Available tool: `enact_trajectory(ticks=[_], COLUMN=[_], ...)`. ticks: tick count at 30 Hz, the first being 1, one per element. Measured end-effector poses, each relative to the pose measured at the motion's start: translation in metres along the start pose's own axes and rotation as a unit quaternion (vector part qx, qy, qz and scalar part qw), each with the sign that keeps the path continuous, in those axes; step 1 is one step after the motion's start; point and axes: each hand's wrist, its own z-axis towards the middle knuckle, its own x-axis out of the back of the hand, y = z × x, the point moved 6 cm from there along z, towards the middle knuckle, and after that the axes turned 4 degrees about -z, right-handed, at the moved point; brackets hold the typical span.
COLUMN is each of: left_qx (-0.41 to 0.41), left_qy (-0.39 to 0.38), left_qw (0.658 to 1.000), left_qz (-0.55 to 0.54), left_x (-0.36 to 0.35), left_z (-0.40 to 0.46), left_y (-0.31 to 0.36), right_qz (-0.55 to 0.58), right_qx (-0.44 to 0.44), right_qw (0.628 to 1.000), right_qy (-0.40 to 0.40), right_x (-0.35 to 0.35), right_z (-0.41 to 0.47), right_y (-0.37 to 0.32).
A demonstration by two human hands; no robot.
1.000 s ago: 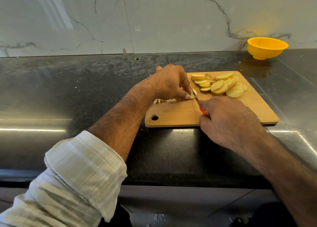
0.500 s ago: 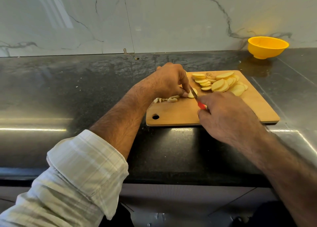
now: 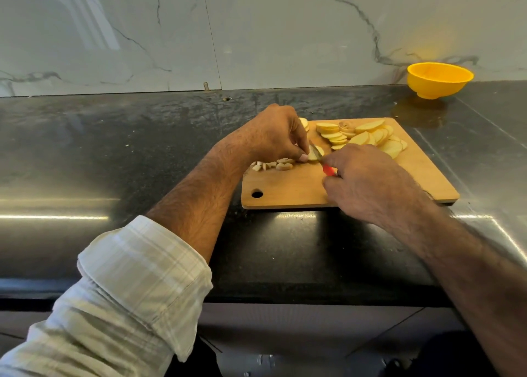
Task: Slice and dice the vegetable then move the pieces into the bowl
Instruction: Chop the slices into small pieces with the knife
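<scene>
Both hands are over the wooden cutting board on the dark counter. The left hand is arched over a slice near the middle of the board, fingertips curled down and pinning it flat, thumb tip right beside it. The right hand is wrapped round a knife; only a bit of red handle shows past the knuckles, and the short blade runs up and away to meet that slice just beside the left fingertips. The fingers are closed tight on the handle. To the left of the pinned slice there's a small row of diced pieces lying along the board, reaching toward its left edge. At the far right of the board sits a fanned heap of round slices, overlapping each other, with a couple more slices peeking out behind the left hand. The yellow bowl stands well apart, at the back right of the counter against the marble wall; what is inside it can't be seen from here. A rolled-up checked sleeve covers the left forearm
</scene>
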Motion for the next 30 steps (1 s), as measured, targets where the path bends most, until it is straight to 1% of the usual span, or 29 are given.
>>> enact_trajectory(ticks=[2, 4, 7, 10, 16, 22, 28, 30], left_qx=[0.004, 0.002, 0.004, 0.019, 0.037, 0.016, 0.024, 0.027], left_qy=[-0.001, -0.006, -0.014, -0.019, -0.044, -0.004, -0.008, -0.009], left_qw=[1.000, 1.000, 0.998, 0.997, 0.996, 0.998, 0.996, 0.996], left_qz=[0.007, 0.025, 0.058, 0.076, 0.067, 0.066, 0.082, 0.084], left_x=[-0.001, -0.002, 0.000, 0.003, 0.005, 0.011, 0.010, 0.010], left_z=[0.000, 0.001, 0.002, -0.001, -0.004, -0.004, -0.002, -0.002], left_y=[-0.002, -0.002, -0.005, -0.009, -0.012, -0.015, -0.016, -0.017], right_qz=[0.004, -0.009, -0.025, -0.025, -0.032, 0.002, -0.011, -0.011], right_qx=[0.009, 0.010, 0.027, 0.010, 0.013, 0.008, 0.008, 0.017], right_qw=[1.000, 1.000, 0.999, 1.000, 0.999, 1.000, 1.000, 1.000], right_qy=[0.024, 0.015, 0.023, 0.006, -0.012, 0.024, -0.015, -0.004], right_x=[0.004, 0.000, -0.008, -0.013, -0.016, 0.007, -0.003, -0.007], right_z=[-0.002, -0.001, 0.003, 0.007, 0.022, -0.009, -0.015, -0.013], right_y=[0.001, 0.001, 0.000, 0.000, 0.003, -0.003, -0.011, -0.011])
